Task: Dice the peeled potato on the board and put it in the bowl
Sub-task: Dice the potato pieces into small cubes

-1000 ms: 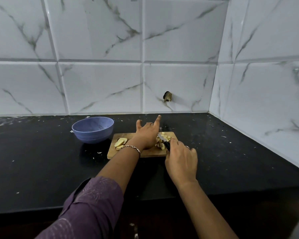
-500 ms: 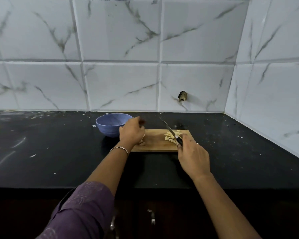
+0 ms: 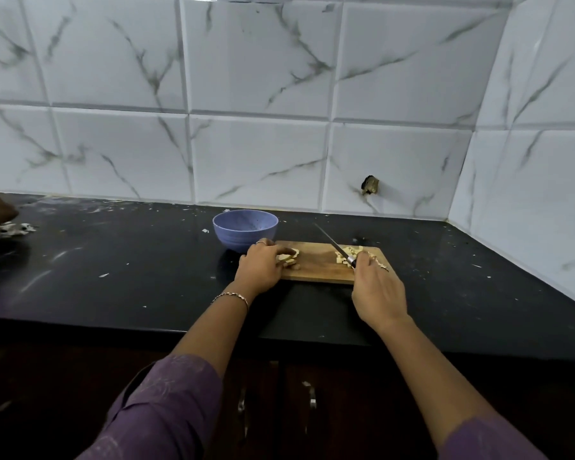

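Head view: left hand [image 3: 258,268], fingers curled on potato slices [image 3: 287,257], left end of board [image 3: 316,268]. Right hand [image 3: 377,292] grips knife [image 3: 334,244], right of slices, blade pointing upper left.

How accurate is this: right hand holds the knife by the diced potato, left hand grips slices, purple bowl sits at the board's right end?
One error: in the head view the purple bowl sits at the board's left end. Rest stands.

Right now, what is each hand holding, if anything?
Left hand: fingers curled round potato slices on the board.
Right hand: grips the knife.
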A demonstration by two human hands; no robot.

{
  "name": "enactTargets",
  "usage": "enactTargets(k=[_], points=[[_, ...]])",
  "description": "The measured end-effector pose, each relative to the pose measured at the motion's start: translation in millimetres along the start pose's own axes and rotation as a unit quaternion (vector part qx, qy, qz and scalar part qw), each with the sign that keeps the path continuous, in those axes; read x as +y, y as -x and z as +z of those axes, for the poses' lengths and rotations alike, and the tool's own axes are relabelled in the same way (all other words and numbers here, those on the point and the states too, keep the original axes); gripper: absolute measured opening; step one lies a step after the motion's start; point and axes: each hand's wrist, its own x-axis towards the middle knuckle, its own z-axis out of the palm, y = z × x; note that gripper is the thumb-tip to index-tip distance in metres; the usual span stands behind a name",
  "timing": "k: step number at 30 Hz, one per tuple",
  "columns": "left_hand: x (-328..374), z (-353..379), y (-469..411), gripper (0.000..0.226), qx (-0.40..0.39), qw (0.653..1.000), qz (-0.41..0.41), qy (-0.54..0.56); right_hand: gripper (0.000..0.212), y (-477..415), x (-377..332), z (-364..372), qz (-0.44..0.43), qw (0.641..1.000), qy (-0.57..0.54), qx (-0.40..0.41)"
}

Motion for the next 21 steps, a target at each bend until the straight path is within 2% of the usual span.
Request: enactTargets(k=[5, 9, 15, 21], points=[[15, -1, -8, 0.035, -0.04, 0.98, 0.077, -0.179, 0.027, -6, -10, 7, 0.028, 0.999, -0.018, -0.012], [25, -5, -19, 0.031, -0.068, 0.957, 0.102, -0.261, 0.022, -8, -7, 12, 0.044, 0.998, -0.041, -0.007], [32, -11, -28, 0.028, -0.079, 0.945, 0.116, -0.295, 0.021, -9, -5, 16, 0.048, 0.997, -0.065, 0.011], [36, 0, -31, 0.027, -0.055, 0.953, 0.134, -0.266, 0.021, -6, -6, 13, 0.055, 0.996, -0.069, 0.026]])
